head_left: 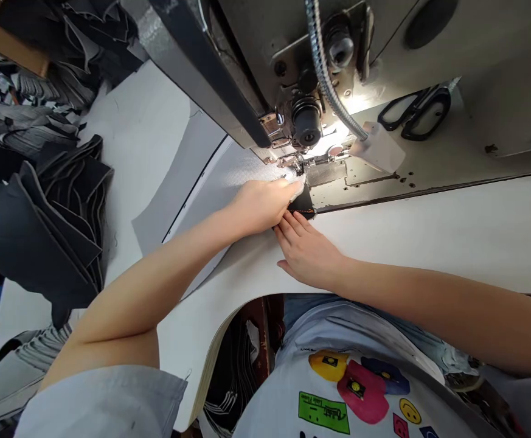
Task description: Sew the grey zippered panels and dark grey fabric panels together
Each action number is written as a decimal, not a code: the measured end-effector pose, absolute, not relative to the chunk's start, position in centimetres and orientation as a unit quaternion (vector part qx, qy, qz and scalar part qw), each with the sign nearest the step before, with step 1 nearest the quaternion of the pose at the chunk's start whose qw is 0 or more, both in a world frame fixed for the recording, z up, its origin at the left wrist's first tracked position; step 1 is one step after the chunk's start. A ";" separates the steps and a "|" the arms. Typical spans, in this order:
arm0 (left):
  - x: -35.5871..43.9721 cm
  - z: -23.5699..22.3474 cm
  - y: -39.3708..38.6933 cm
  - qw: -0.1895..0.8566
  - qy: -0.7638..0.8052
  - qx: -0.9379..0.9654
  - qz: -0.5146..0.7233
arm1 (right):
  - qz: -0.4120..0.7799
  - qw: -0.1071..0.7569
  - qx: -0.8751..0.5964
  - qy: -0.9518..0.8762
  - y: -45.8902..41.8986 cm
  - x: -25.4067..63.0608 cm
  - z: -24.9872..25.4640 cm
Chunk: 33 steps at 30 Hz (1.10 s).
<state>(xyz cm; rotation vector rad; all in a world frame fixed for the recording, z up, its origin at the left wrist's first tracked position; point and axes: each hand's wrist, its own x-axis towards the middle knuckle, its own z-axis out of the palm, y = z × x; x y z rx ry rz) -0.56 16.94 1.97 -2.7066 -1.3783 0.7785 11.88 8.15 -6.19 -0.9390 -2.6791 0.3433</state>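
Under the lit head of the sewing machine (308, 121) lies a light grey fabric panel (242, 164), with a dark strip running along it. My left hand (263, 204) is closed on the panel close beside the presser foot (298, 165), its fingertips partly hidden. A black fabric piece (305, 204) with orange stitching shows just right of that hand. My right hand (311, 249) lies flat at the near edge of the black piece, fingers stretched out and touching it.
Black-handled scissors (415, 112) rest on the machine bed. A pile of dark fabric pieces (41, 225) is on the white table (429, 225) at left, with more grey stacks (37, 131) behind. A flexible metal lamp neck (324, 67) hangs over the sewing area.
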 end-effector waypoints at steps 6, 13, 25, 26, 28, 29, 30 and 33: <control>1.1 0.9 16.0 0.046 -0.466 -0.858 0.210 | 0.132 0.153 -0.357 -0.912 8.6 11.0 -6.3; -3.2 -0.1 17.7 -0.092 -0.405 -0.906 0.084 | 0.113 0.162 -0.377 -0.905 8.6 11.2 -6.3; -3.1 -1.9 16.7 0.008 -0.366 -0.929 0.057 | 0.124 0.145 -0.376 -0.907 8.4 11.2 -6.0; -2.7 -1.8 16.5 0.006 -0.370 -0.927 0.063 | 0.119 0.142 -0.377 -0.908 8.3 11.2 -5.9; -2.1 -1.4 16.3 -0.004 -0.380 -0.922 0.074 | 0.110 0.142 -0.378 -0.908 8.4 11.1 -5.9; -1.9 -1.3 16.3 -0.008 -0.388 -0.919 0.077 | 0.108 0.145 -0.378 -0.908 8.5 11.0 -5.9; -1.7 -1.3 16.3 -0.012 -0.396 -0.915 0.080 | 0.108 0.148 -0.377 -0.908 8.7 11.0 -5.9; -1.7 -1.5 16.7 -0.016 -0.412 -0.908 0.077 | 0.115 0.153 -0.374 -0.908 9.7 10.8 -5.9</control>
